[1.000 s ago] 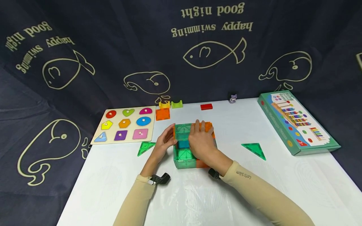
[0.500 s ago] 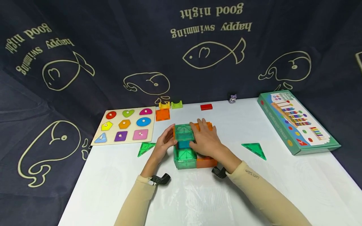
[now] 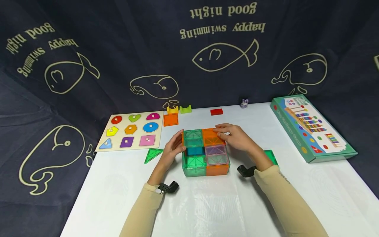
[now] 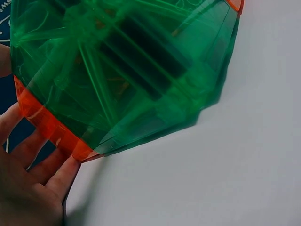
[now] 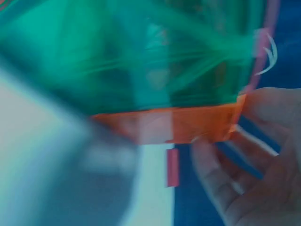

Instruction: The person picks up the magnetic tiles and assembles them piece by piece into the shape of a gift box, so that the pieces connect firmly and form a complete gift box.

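A low box of see-through magnetic tiles (image 3: 194, 162) stands on the table, green on its left half, orange and purple on its right. My left hand (image 3: 171, 148) lies along the box's left wall, fingers spread. In the left wrist view, fingertips (image 4: 70, 162) touch the orange side tile (image 4: 51, 127) beside the green one. My right hand (image 3: 237, 137) is at the back right corner, fingers over the orange top tile (image 3: 211, 136). In the blurred right wrist view, a fingertip (image 5: 202, 143) meets the orange edge (image 5: 197, 125).
A shape puzzle board (image 3: 139, 130) lies at left. Behind are an orange square tile (image 3: 170, 119), yellow (image 3: 172, 110) and lime (image 3: 185, 109) blocks, a red block (image 3: 216, 112) and a small figurine (image 3: 244, 103). Green triangle tiles (image 3: 152, 155) flank the box; a game box (image 3: 314, 128) is at right.
My right hand has slid off the top of the tile box towards its back right corner, uncovering the orange and purple tiles. The left hand has stayed in place.
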A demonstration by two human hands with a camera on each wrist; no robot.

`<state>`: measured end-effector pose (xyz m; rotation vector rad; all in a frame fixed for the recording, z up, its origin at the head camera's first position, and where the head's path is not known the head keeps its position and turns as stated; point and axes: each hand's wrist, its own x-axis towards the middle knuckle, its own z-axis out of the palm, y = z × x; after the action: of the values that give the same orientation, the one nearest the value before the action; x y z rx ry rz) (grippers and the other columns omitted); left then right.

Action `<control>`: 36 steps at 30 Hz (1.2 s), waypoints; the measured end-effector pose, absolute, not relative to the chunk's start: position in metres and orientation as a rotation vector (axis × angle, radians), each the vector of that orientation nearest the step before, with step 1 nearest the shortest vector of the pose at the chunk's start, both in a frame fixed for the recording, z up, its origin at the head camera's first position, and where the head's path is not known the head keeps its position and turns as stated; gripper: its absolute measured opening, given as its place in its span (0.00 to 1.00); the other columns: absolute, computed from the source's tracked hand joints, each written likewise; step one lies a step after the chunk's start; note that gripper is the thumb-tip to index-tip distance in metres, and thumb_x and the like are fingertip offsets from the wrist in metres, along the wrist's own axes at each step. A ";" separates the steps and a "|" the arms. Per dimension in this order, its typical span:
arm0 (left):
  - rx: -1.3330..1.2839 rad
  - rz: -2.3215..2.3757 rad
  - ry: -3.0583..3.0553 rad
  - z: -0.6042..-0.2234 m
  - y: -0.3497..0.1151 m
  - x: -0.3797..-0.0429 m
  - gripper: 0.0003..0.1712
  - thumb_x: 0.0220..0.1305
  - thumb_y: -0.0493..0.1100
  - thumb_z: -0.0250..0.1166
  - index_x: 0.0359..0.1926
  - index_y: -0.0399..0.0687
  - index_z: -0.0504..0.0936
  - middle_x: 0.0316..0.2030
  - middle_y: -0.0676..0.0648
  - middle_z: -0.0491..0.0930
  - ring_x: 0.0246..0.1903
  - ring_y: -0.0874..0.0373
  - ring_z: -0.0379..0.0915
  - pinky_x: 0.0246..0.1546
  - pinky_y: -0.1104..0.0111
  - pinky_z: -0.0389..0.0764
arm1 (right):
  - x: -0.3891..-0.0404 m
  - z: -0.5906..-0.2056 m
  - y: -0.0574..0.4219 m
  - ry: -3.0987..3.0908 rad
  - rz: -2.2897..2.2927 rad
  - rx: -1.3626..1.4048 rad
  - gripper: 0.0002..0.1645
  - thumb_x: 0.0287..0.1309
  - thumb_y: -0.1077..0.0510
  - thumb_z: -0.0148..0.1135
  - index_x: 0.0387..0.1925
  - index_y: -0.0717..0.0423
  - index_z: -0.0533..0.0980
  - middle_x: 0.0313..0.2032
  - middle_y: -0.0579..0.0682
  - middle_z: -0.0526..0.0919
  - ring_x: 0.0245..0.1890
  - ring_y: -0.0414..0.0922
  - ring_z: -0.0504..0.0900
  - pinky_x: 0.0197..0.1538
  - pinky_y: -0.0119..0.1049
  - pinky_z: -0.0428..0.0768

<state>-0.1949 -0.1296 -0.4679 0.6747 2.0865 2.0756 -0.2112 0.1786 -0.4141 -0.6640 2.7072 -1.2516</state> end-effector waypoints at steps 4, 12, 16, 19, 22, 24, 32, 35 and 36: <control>0.667 2.074 2.078 -0.469 -0.130 -0.195 0.36 0.65 0.29 0.56 0.73 0.39 0.55 0.67 0.36 0.60 0.66 0.45 0.58 0.64 0.64 0.62 | -0.215 -0.428 0.180 2.702 -1.354 -0.645 0.20 0.68 0.53 0.55 0.58 0.51 0.77 0.61 0.50 0.73 0.66 0.52 0.64 0.65 0.55 0.60; 0.686 2.072 2.089 -0.467 -0.130 -0.196 0.37 0.65 0.29 0.56 0.72 0.37 0.55 0.67 0.34 0.60 0.65 0.42 0.57 0.64 0.63 0.61 | -0.219 -0.436 0.182 2.683 -1.431 -0.621 0.20 0.67 0.49 0.56 0.58 0.45 0.78 0.61 0.46 0.74 0.65 0.50 0.64 0.66 0.55 0.59; 0.685 2.070 2.096 -0.465 -0.131 -0.195 0.36 0.65 0.30 0.56 0.72 0.38 0.55 0.67 0.34 0.59 0.66 0.43 0.57 0.65 0.60 0.60 | -0.213 -0.431 0.181 2.698 -1.340 -0.622 0.24 0.68 0.47 0.54 0.63 0.46 0.74 0.66 0.49 0.67 0.66 0.53 0.63 0.65 0.55 0.61; 0.689 2.071 2.090 -0.465 -0.130 -0.194 0.36 0.65 0.28 0.55 0.72 0.38 0.55 0.67 0.33 0.59 0.66 0.42 0.56 0.65 0.60 0.60 | -0.196 -0.423 0.178 2.794 -1.236 -0.636 0.26 0.68 0.47 0.55 0.64 0.49 0.72 0.69 0.52 0.61 0.67 0.55 0.60 0.64 0.58 0.61; 0.690 2.069 2.085 -0.465 -0.130 -0.194 0.36 0.65 0.28 0.55 0.73 0.38 0.55 0.67 0.33 0.59 0.66 0.42 0.56 0.64 0.62 0.61 | -0.176 -0.413 0.169 2.939 -1.083 -0.728 0.21 0.66 0.49 0.57 0.58 0.49 0.77 0.68 0.54 0.61 0.66 0.55 0.59 0.63 0.58 0.62; 0.685 2.069 2.090 -0.466 -0.130 -0.194 0.36 0.65 0.28 0.56 0.73 0.38 0.55 0.67 0.34 0.59 0.66 0.42 0.57 0.64 0.63 0.61 | -0.166 -0.406 0.161 2.974 -0.964 -0.872 0.16 0.64 0.54 0.57 0.52 0.47 0.80 0.68 0.54 0.61 0.67 0.54 0.57 0.63 0.57 0.62; 0.669 2.072 2.092 -0.468 -0.130 -0.196 0.36 0.65 0.29 0.56 0.73 0.40 0.56 0.67 0.36 0.61 0.66 0.45 0.58 0.64 0.62 0.61 | -0.151 -0.400 0.133 2.915 -0.486 -1.305 0.28 0.51 0.74 0.57 0.37 0.36 0.85 0.71 0.55 0.56 0.72 0.56 0.46 0.60 0.63 0.62; 0.671 2.074 2.086 -0.469 -0.130 -0.196 0.36 0.65 0.29 0.56 0.73 0.40 0.56 0.67 0.36 0.60 0.65 0.44 0.58 0.64 0.62 0.62 | -0.151 -0.405 0.129 2.919 -0.452 -1.292 0.28 0.49 0.77 0.58 0.29 0.37 0.82 0.71 0.55 0.56 0.72 0.56 0.44 0.62 0.67 0.57; 0.674 2.074 2.088 -0.469 -0.130 -0.196 0.37 0.65 0.29 0.56 0.73 0.39 0.55 0.67 0.36 0.60 0.65 0.44 0.58 0.64 0.63 0.62 | -0.151 -0.406 0.128 2.920 -0.459 -1.290 0.28 0.48 0.77 0.57 0.27 0.37 0.80 0.71 0.55 0.57 0.72 0.56 0.44 0.62 0.68 0.56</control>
<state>-0.1960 -0.1301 -0.4687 0.6737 2.0876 2.0744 -0.1510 0.1283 -0.4059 -1.2897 2.9203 -0.4589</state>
